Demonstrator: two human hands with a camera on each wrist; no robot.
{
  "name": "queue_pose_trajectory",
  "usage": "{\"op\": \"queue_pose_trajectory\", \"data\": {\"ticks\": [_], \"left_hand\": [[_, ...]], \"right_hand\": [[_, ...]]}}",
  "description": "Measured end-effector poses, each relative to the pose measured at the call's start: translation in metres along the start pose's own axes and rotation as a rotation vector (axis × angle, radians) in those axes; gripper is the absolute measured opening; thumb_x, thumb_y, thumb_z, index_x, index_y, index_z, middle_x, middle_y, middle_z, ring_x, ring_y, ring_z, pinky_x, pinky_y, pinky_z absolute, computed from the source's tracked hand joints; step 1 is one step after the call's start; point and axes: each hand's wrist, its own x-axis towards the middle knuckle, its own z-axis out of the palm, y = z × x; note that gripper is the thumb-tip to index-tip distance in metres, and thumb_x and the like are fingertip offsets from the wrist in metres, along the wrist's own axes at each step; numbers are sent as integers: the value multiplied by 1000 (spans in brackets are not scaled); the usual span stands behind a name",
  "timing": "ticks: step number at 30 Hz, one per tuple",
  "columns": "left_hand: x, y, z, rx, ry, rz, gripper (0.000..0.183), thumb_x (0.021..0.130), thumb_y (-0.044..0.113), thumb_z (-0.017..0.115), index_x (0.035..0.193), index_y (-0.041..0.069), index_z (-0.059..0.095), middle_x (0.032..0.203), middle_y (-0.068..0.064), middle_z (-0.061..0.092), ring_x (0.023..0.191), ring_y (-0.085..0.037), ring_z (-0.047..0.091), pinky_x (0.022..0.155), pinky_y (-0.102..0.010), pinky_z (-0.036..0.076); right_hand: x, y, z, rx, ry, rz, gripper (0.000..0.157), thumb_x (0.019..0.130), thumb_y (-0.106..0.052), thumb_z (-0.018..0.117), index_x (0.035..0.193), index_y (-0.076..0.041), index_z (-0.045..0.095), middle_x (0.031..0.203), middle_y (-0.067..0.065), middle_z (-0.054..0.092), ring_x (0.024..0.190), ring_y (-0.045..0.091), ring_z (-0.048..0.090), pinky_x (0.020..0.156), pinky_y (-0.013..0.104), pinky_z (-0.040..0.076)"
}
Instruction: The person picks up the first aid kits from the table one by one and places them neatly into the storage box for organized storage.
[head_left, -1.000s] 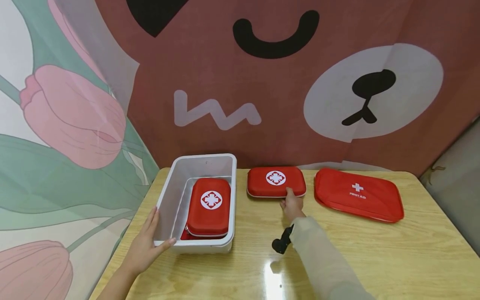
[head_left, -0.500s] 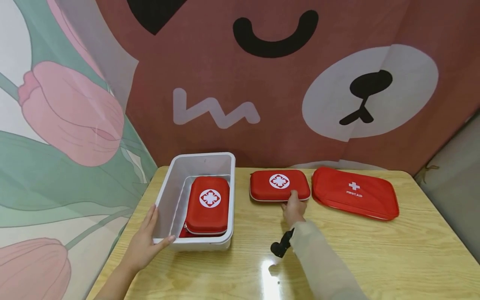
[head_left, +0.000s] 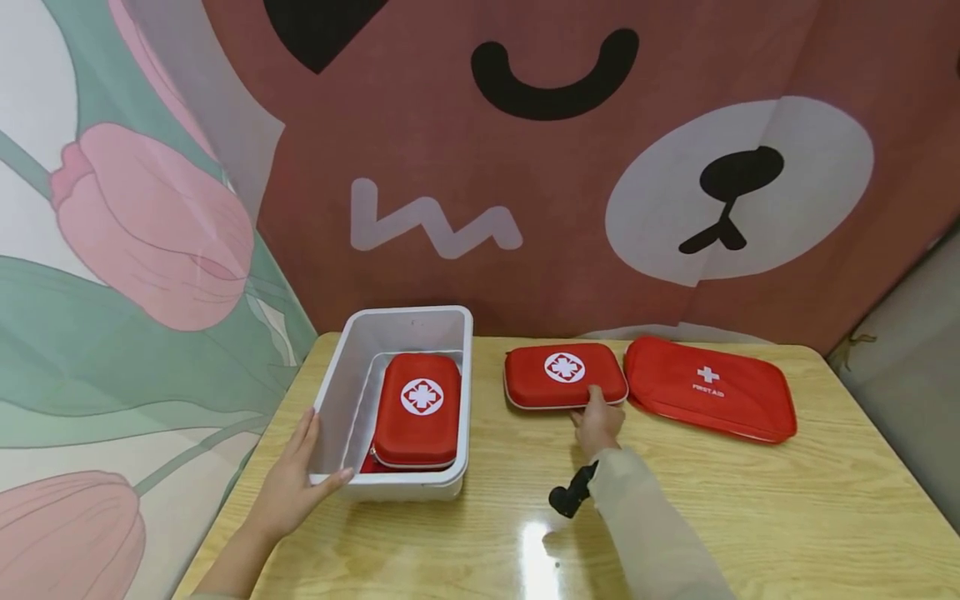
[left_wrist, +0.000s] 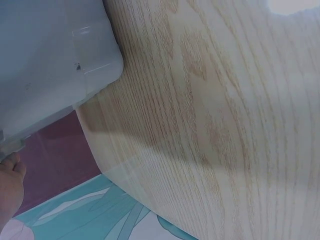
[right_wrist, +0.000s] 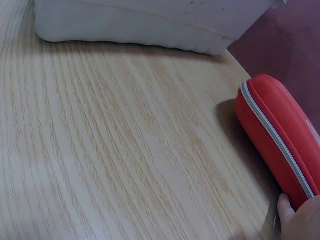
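Observation:
My right hand [head_left: 600,421] pinches the near right edge of a red zippered first-aid case [head_left: 532,379], thumb on top and fingers at the underside. In the right wrist view that case [right_wrist: 275,135] shows its grey zipper, with a shadow on the table beside it. At the left, my left hand [head_left: 288,487] grips the near left corner of a grey-white plastic bin [head_left: 466,392], its thumb on the front rim. Inside the bin lies a similar red first-aid case [head_left: 412,433] with a white cross emblem; a bit of red shows beneath it.
A flat red first-aid pouch [head_left: 708,408] lies at the back right, close beside the pinched case. The wooden table [head_left: 750,517] ends at a printed cloth backdrop [head_left: 555,275], with another printed cloth [head_left: 157,375] along the left.
My right hand has drawn the pinched case slightly toward me and to the right, up to the flat pouch's left end in the view. My left hand keeps its place on the bin.

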Motion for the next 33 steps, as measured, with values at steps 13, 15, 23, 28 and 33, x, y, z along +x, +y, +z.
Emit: {"op": "queue_pose_trajectory", "data": {"ticks": [13,15,23,28,33], "left_hand": [[1,0,0,-18,-12,15,90,74,40,64,137,-1,14,143,-11,6,120,-41,23,88,-55,28],[1,0,-1,-12,-14,17,90,74,41,63,137,-1,14,143,-10,6,120,-41,24,88,-55,29],[1,1,-2,10,-26,18,91,74,42,62,136,-2,13,143,-12,6,121,-41,22,90,-54,27],[0,1,-2,9,-26,16,90,75,40,62,137,-2,13,143,-13,6,120,-42,23,89,-56,27],[3,1,-4,1,-26,21,91,75,41,62,137,-2,12,143,-13,6,121,-42,22,89,-56,26]], "right_hand": [[14,0,-13,129,-159,-14,66,81,-14,54,133,-15,13,131,7,30,110,23,42,80,42,41],[16,-3,-13,109,-167,-25,66,80,-13,54,133,-14,14,131,8,31,109,23,44,78,41,43],[44,3,-16,64,-152,-75,73,74,-17,64,133,-18,22,125,9,39,89,17,56,60,37,49],[0,-32,-9,22,-197,-32,64,78,-9,54,132,-10,19,118,15,46,71,17,61,65,40,48],[-8,-48,-4,80,-263,-19,54,79,-5,51,126,-7,24,99,13,55,53,18,59,64,41,49]]}}
